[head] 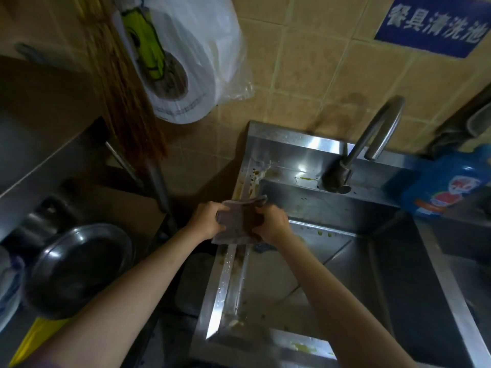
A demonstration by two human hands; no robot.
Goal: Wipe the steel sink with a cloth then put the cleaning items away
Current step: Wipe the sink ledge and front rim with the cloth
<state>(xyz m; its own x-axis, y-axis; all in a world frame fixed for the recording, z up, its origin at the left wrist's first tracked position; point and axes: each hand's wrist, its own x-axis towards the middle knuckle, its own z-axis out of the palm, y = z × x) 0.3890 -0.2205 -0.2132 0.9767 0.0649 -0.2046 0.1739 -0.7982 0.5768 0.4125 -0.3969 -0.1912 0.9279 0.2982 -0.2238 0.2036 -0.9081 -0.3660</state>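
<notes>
A greyish-brown cloth [239, 220] is held above the left rim of the steel sink [228, 274]. My left hand [208, 220] grips its left edge and my right hand [272, 224] grips its right side. The cloth looks partly folded between them. The sink rim has yellow-brown stains and food bits near its far left corner [255, 173] and near the front [233, 321]. The basin [353, 264] is deep and dim. A curved steel tap [372, 139] stands at the back rim.
A blue detergent bottle [446, 184] stands at the sink's back right. A white plastic bag [186, 59] and a broom [125, 102] hang on the tiled wall. A steel pot lid [77, 269] lies at the left, below a steel shelf [39, 155].
</notes>
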